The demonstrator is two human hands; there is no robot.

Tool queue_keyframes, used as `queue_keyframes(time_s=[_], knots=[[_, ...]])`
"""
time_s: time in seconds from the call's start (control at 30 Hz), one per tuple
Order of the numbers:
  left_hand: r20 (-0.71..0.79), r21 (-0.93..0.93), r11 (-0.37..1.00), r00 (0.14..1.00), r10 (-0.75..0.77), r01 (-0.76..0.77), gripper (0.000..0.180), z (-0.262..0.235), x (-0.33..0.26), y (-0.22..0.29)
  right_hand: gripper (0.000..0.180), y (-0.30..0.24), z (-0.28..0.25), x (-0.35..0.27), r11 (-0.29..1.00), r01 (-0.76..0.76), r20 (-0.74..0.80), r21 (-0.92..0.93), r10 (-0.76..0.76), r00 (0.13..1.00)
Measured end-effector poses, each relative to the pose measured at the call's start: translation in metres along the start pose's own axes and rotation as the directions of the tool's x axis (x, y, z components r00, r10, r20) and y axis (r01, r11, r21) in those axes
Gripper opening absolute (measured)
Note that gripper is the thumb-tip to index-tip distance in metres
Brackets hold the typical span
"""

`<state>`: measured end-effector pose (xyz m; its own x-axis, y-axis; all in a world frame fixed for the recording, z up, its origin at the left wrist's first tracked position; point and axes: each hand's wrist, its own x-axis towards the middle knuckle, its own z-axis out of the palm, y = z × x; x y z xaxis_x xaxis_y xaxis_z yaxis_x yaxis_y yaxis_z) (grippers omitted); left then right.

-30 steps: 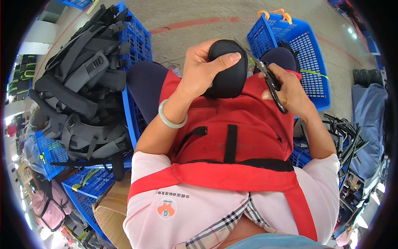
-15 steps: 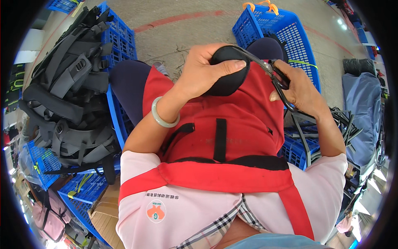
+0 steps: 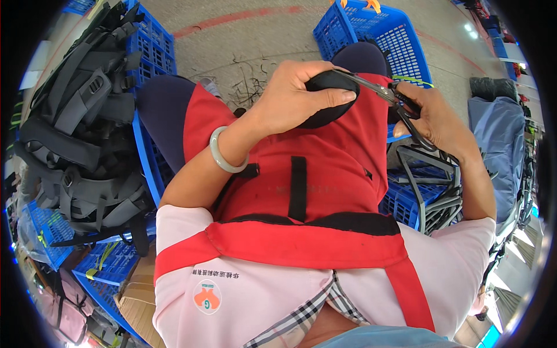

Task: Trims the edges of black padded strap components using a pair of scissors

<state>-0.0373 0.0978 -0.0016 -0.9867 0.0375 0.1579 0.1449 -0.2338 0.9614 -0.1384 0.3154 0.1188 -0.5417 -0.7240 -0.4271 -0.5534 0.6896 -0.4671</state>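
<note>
My left hand (image 3: 284,101) is closed on a rounded black padded piece (image 3: 326,115), thumb on top and fingers hidden behind it. The piece hangs tilted over the red apron (image 3: 278,168) on my lap. To its right my right hand (image 3: 435,124) grips black-handled scissors (image 3: 377,90) with fingers in the loops. Their metal blades point left and reach the upper edge of the padded piece. Whether they are cutting into it I cannot make out.
At the left, grey-black backpack parts (image 3: 81,133) are heaped over a blue crate (image 3: 152,55). An open blue basket (image 3: 406,46) stands ahead on the right. Black strips (image 3: 426,180) lie on a lower blue crate by my right arm. Dark scraps (image 3: 246,93) litter the floor.
The padded piece has tilted and shows less of its face. My right hand has turned the scissors a little, and the whole view has shifted slightly.
</note>
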Motion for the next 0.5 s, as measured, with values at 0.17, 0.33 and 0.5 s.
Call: queue_keyframes(time_s=[0.17, 0.33, 0.5], knots=[[0.026, 0.019, 0.999, 0.999, 0.025, -0.026, 0.018, 0.007, 0.001, -0.002, 0.054, -0.009, -0.01, -0.003, 0.994, -0.02, 0.025, -0.112, 0.023, 0.999], [0.083, 0.038, 0.999, 0.996, -0.022, 0.019, 0.02, 0.011, 0.001, -0.005, 0.05, -0.019, -0.025, -0.004, 0.993, -0.082, 0.1, -0.081, 0.09, 0.991], [0.096, 0.001, 1.0, 0.995, -0.03, 0.03, 0.017, 0.017, 0.001, -0.011, 0.045, -0.02, -0.036, -0.004, 0.986, -0.083, 0.139, -0.147, 0.104, 0.985]])
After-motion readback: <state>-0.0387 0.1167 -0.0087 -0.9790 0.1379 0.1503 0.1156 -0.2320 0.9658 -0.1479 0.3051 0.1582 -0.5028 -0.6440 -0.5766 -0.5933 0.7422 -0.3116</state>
